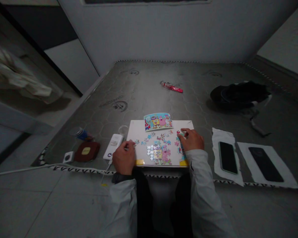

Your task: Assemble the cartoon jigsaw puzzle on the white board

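A white puzzle board (139, 127) lies near the front edge of a grey mattress-like surface. On it sit a partly joined cartoon jigsaw (159, 154) and several loose pieces (151, 135). A colourful reference picture (158, 121) lies at the board's far edge. My left hand (124, 157) rests at the board's left edge, fingers curled down, what they hold hidden. My right hand (191, 139) lies on the board's right side, fingertips pinched on a small puzzle piece (178, 133).
A white power bank (113, 145) with cable, a brown round case (86, 151), a white plug (68, 156) and a blue-lidded jar (79, 133) lie left. Two dark phones (227, 157) (265, 159) rest on white cloths right. A red packet (172, 87) and black clothing (239, 93) lie farther back.
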{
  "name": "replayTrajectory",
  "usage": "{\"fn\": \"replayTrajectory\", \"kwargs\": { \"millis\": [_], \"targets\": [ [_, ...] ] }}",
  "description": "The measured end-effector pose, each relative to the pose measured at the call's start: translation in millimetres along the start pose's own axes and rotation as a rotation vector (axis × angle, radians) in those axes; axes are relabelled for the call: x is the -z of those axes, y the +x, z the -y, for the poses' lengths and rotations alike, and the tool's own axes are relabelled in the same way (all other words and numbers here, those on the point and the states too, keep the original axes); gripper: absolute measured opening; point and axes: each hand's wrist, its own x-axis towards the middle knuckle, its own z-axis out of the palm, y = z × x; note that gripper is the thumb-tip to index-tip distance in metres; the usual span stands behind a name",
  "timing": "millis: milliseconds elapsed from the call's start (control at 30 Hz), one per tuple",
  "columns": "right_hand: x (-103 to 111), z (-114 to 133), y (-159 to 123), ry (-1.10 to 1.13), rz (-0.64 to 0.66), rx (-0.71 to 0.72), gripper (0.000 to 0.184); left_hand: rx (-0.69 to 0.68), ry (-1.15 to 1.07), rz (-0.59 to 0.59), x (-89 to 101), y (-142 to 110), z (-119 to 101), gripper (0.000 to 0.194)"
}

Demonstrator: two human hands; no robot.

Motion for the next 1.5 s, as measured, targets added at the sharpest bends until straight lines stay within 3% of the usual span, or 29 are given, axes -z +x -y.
{"fn": "replayTrajectory", "kwargs": {
  "millis": [600,767,933,1133,1500],
  "targets": [
    [-7.6,1.7,2.0,0.153,-0.014,0.080,0.018,-0.001,-0.035,-0.012,0.4,-0.7,-0.6,0.033],
    [-9.1,4.6,0.0,0.242,0.008,0.039,0.015,0.003,-0.025,-0.019,0.5,-0.5,-0.6,0.032],
    [0.0,10.7,-5.0,0.310,-0.034,0.024,0.019,0.002,-0.081,-0.009,1.6,-0.7,-1.8,0.034],
    [15.7,13.5,-9.2,0.434,-0.068,-0.008,0.026,-0.101,-0.164,-0.031,2.3,-2.8,-4.8,0.035],
    [21.3,9.7,-11.3,0.566,-0.017,-0.098,0.031,-0.136,-0.219,-0.019,3.2,-4.1,-5.4,0.033]
  ]
}}
